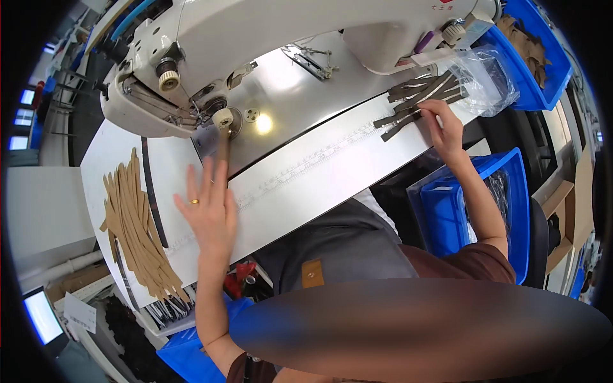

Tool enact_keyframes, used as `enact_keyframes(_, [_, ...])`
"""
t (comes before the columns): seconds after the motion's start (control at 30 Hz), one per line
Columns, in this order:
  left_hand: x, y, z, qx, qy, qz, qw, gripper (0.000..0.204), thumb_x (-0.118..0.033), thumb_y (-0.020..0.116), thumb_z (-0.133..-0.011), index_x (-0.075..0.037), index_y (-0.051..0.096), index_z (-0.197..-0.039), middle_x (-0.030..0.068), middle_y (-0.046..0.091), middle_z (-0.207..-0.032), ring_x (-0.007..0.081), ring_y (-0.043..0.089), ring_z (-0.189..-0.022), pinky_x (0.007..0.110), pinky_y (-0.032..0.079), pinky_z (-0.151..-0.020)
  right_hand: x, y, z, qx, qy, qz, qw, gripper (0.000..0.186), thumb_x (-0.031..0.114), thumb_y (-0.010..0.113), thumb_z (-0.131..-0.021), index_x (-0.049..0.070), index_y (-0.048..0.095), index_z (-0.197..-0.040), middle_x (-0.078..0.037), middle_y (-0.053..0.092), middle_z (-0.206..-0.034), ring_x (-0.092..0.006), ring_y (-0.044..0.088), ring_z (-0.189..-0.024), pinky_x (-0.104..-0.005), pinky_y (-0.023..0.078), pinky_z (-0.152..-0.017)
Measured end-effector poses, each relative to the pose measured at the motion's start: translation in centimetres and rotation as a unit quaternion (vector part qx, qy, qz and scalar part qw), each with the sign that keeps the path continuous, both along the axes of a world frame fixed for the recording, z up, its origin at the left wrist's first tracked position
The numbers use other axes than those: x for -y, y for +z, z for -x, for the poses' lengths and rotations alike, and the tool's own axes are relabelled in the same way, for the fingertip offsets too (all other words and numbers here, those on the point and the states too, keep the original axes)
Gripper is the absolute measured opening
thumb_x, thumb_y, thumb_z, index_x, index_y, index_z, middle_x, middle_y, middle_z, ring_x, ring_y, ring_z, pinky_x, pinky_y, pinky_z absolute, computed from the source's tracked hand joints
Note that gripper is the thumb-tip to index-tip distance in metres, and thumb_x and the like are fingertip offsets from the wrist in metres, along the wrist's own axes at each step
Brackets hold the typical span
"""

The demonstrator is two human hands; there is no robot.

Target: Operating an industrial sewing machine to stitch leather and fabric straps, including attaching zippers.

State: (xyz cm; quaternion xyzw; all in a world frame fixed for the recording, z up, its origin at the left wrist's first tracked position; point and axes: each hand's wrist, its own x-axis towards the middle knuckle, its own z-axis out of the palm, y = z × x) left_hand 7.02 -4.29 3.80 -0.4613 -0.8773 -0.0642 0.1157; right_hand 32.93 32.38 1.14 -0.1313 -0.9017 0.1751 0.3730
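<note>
My left hand (207, 214) lies with fingers stretched apart on the white work surface, its fingertips at a tan strip (223, 145) that runs under the presser foot of the white sewing machine (274, 19). My right hand (444, 131) has thumb and forefinger pinched on a dark brown strip among a small pile of dark strips (405, 92) at the right end of the surface. A heap of long tan strips (137, 236) lies on the left. A printed ruler scale runs along the white surface (306, 185) between my hands.
A blue bin of brown pieces (546, 89) and a clear plastic bag (485, 76) are at upper right. Another blue bin (520, 210) stands beside my right forearm. A cardboard box (562, 198) sits beyond it. A lit screen (43, 316) is at lower left.
</note>
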Motion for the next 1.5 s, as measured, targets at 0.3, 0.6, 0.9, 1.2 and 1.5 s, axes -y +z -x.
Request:
enact_keyframes(0.3, [-8.1,2.4,-4.6,0.451,-0.240,-0.131,0.850,0.035,-0.002,0.061,-0.086,-0.003,0.061,-0.121,0.0111,0.066,-0.112,0.0243,0.057,-0.113,0.032,0.043,-0.096,0.5,1.0,-1.4,0.143,-0.062,-0.066,0.986,0.021,-0.002,0.068,-0.076,0.000,0.062,-0.096,-0.014,0.064,-0.097,-0.0284,0.063,-0.087,-0.0339,0.052,-0.074])
enact_keyframes(0.6, [-13.2,0.8,-6.5,0.731,-0.193,-0.123,0.643,0.033,-0.015,0.053,-0.096,0.003,0.058,-0.123,0.0076,0.067,-0.107,0.0142,0.060,-0.102,0.029,0.043,-0.093,3.0,1.8,-0.8,0.034,0.062,-0.082,0.994,0.023,-0.005,0.067,-0.075,0.001,0.064,-0.098,-0.013,0.068,-0.103,-0.0272,0.068,-0.085,-0.0314,0.055,-0.070])
enact_keyframes(0.9, [-9.2,1.5,-8.6,0.882,-0.117,-0.074,0.451,0.027,-0.023,0.054,-0.097,0.000,0.067,-0.100,0.0074,0.069,-0.087,0.0103,0.062,-0.078,0.024,0.047,-0.075,8.0,3.0,4.6,0.029,0.226,-0.157,0.961,0.034,-0.004,0.065,-0.068,-0.002,0.064,-0.102,-0.018,0.065,-0.104,-0.0297,0.068,-0.080,-0.0330,0.056,-0.067])
enact_keyframes(1.2, [-0.2,2.3,-6.8,0.427,-0.317,-0.006,0.847,0.025,-0.036,0.061,-0.089,-0.011,0.064,-0.085,0.0076,0.062,-0.073,0.0252,0.063,-0.068,0.036,0.050,-0.059,12.9,1.1,11.3,0.027,0.257,-0.076,0.963,0.042,-0.004,0.066,-0.069,0.000,0.063,-0.111,-0.016,0.064,-0.114,-0.0297,0.067,-0.090,-0.0352,0.057,-0.075])
enact_keyframes(1.5, [-0.3,-1.9,4.2,0.109,-0.195,0.054,0.973,0.061,-0.030,0.060,-0.088,-0.011,0.040,-0.142,0.0055,0.035,-0.150,0.0250,0.034,-0.137,0.050,0.033,-0.103,15.4,0.9,12.4,0.114,0.258,-0.068,0.957,0.043,-0.001,0.066,-0.069,-0.001,0.061,-0.111,-0.016,0.060,-0.121,-0.0300,0.064,-0.101,-0.0335,0.055,-0.082])
